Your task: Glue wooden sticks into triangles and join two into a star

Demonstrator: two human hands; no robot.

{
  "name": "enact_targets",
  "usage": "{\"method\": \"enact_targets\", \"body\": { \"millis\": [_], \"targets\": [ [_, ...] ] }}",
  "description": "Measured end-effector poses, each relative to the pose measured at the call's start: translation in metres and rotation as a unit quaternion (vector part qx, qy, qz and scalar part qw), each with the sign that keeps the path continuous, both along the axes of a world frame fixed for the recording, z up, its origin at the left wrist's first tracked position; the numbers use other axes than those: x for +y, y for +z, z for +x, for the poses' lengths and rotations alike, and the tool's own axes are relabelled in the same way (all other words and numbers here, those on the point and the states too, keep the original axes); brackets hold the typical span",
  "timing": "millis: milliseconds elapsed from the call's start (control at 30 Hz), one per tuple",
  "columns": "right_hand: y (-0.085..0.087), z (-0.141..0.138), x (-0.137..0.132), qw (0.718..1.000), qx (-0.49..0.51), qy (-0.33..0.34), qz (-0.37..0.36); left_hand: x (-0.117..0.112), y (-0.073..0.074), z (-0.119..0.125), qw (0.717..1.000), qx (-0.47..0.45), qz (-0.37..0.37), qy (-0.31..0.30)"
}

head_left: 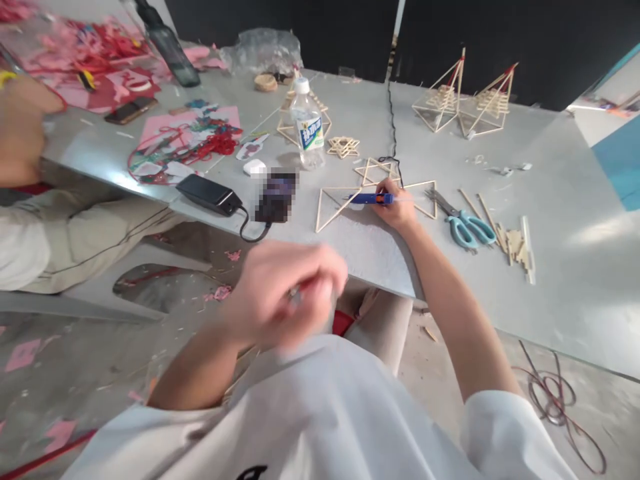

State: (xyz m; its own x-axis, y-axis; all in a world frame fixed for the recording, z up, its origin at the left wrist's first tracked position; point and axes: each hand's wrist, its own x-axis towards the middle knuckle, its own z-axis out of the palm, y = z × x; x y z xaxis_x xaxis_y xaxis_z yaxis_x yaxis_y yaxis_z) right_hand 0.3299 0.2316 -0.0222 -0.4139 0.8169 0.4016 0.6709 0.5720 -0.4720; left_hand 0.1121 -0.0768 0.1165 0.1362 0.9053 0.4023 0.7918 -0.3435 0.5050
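My right hand [396,208] is closed around a blue hot glue gun [369,199] low over the table. The glue gun's nozzle end points left, across a flat frame of thin wooden sticks [330,212]. Just beyond that hand lies a star of wooden sticks [373,172]. My left hand [290,293] is raised in front of the table edge, blurred, with its fingers curled together; what they hold, if anything, I cannot make out. Blue-handled scissors [465,223] and several short wooden sticks [517,247] lie right of my right hand.
A water bottle [309,127], a phone [276,197] cabled to a black power bank [210,195], and a small stick star [343,147] stand or lie leftward. Two stick pyramids [487,103] stand at the back right. Another person's arm [23,127] is at far left.
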Motion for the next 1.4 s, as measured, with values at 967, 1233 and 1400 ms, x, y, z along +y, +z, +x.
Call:
{"method": "enact_targets", "body": {
  "millis": [967, 1233, 1400],
  "targets": [
    [0.011, 0.011, -0.025, 0.997, -0.056, -0.010, 0.056, 0.149, -0.121, -0.038, 0.988, 0.057, -0.111, -0.088],
    [0.011, 0.015, -0.028, 0.997, -0.041, -0.028, 0.066, 0.149, -0.121, -0.035, 0.988, 0.096, -0.012, -0.119],
    [0.010, 0.015, -0.028, 0.995, -0.047, -0.020, 0.090, 0.147, -0.121, -0.038, 0.987, 0.082, 0.033, -0.135]
  ]
}}
